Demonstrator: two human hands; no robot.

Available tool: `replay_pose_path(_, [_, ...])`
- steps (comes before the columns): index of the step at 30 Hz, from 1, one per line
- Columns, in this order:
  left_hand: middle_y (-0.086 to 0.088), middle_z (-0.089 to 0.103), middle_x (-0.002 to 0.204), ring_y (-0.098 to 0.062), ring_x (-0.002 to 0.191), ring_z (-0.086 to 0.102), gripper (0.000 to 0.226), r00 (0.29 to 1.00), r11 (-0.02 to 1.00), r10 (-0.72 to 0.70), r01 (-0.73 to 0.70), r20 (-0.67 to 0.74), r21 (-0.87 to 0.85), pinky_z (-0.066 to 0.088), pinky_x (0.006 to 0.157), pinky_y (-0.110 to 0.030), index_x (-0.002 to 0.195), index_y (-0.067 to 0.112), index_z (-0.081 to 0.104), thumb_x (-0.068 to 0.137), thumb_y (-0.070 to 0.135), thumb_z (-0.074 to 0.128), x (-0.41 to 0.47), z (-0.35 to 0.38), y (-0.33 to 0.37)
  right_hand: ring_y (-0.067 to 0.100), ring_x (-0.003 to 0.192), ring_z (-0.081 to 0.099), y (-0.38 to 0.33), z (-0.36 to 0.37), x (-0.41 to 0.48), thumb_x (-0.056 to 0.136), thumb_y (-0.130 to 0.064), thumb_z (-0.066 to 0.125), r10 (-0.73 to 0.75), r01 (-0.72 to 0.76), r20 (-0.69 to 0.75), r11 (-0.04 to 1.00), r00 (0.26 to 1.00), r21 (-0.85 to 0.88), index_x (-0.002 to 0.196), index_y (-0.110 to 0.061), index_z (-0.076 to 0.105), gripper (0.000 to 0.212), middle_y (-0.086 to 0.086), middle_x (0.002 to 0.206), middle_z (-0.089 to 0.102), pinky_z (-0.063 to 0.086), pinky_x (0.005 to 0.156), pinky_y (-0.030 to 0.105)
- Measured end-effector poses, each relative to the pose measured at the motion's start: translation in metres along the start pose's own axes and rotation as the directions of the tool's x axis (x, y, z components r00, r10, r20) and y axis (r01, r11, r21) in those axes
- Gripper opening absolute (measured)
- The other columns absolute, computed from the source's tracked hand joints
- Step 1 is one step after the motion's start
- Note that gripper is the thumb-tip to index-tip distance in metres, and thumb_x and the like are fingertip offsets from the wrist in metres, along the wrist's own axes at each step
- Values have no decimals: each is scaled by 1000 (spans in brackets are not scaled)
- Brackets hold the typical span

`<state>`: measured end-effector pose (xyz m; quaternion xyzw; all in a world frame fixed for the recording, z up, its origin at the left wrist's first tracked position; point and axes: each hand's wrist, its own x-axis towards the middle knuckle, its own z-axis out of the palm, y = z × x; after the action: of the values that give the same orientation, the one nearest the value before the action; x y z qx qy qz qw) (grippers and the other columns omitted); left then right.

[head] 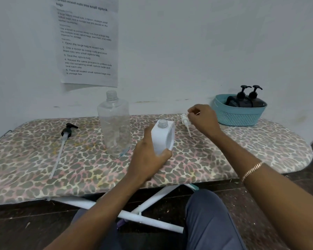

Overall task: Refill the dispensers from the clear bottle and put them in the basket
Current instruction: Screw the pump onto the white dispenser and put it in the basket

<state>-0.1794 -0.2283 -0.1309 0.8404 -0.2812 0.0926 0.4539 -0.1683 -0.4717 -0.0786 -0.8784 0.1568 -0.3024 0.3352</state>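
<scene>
Dispenser [163, 138] in left hand [147, 159], pump [188, 129] in right hand [203, 120], bottle [115, 127] beside.

From where I stand, one clear bottle [114, 127] is at the middle of the worktop [260, 145]. There are three dispensers: one white dispenser [163, 138] at 4 o'clock from the bottle, and two black dispensers [241, 100] [256, 99] at 2 o'clock, in the one teal basket [240, 118]. There are two loose pumps: one black pump [67, 131] at 9 o'clock and one white pump [185, 121] at 3 o'clock. One printed sheet [87, 42] hangs at 11 o'clock.
</scene>
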Motion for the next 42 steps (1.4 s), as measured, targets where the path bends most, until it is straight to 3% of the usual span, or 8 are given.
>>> replay_pose_path(4, [-1,61,115,-18,89,65,71,999,998,-43,43,-5,-56,60,62,-45,142,30,34,83,37,74,2,0,-4,25,67,63,12,20,58,84,-28,78,158,-129,115,965,981,-229,79,4,67,34,18,76,72,54,61,31])
replay_pose_path(11, [1,61,111,-18,88,66,64,997,995,-74,73,-15,-67,60,60,-46,136,32,38,85,40,75,4,2,-10,27,86,60,11,55,83,75,-38,92,281,-144,250,879,927,-454,70,-14,45,53,10,88,61,45,68,32])
replay_pose_path(18, [2,61,110,-19,89,65,63,996,995,-88,87,-32,-39,61,64,-47,135,33,39,85,45,75,3,3,-6,27,58,67,7,56,91,75,-14,92,375,-291,309,914,874,-284,72,-6,57,36,18,76,71,55,49,34])
replay_pose_path(20, [1,61,110,-20,89,65,62,996,996,-88,87,-26,-32,60,63,-47,134,32,38,85,44,73,3,2,-5,24,45,68,-3,42,94,78,-10,91,332,-317,318,943,888,-100,77,3,62,32,20,66,69,60,46,35])
replay_pose_path(25, [3,61,105,-18,85,65,61,995,994,-96,95,-3,-53,60,59,-46,130,31,38,81,46,70,2,0,-2,32,67,75,-42,-8,91,82,-15,89,67,-138,217,934,974,331,87,26,61,50,25,74,69,65,76,52])
replay_pose_path(30, [2,61,108,-19,87,65,63,995,992,-102,102,10,-74,60,63,-49,133,32,39,79,45,69,-1,-3,2,30,79,73,-100,-59,56,94,-9,76,-249,123,131,789,960,602,98,24,63,36,28,90,68,65,77,42])
replay_pose_path(35, [3,62,106,-21,85,67,65,994,989,-109,110,18,-103,60,62,-52,134,33,41,76,45,68,-6,-6,6,36,83,76,-128,-72,22,92,-10,78,-358,240,98,780,929,578,100,13,71,26,35,96,71,64,75,41])
replay_pose_path(42, [0,64,111,-18,88,67,73,994,988,-100,103,32,-119,61,66,-46,142,32,39,76,47,67,-9,-8,9,21,82,79,-117,-49,-1,87,-19,84,-347,279,130,885,929,373,102,1,77,26,14,96,78,66,74,38])
